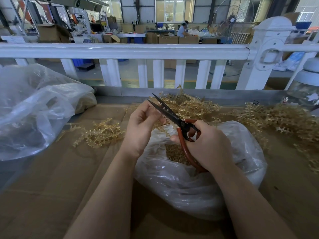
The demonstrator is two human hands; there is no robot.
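Right hand [207, 145] curls round red-handled, black-bladed steel scissors [170, 116], blades slightly parted; left hand [143, 123] pinches a pale translucent plastic strip [163, 107] at them, over a clear plastic bag [189, 187].

I see the right hand [207, 145] gripping the scissors [172, 116], blades apart; the left hand [143, 125] pinches a plastic sprig [158, 118] over the bag [189, 187].

A white railing [120, 50] runs across behind the cardboard-covered table [43, 187] and ends at a capped post [269, 49] on the right. A crumpled clear plastic bag [34, 109] lies at far left. Beyond the rail, well apart, are brown cartons [170, 39], a standing fan [233, 19] and a worker [182, 31].
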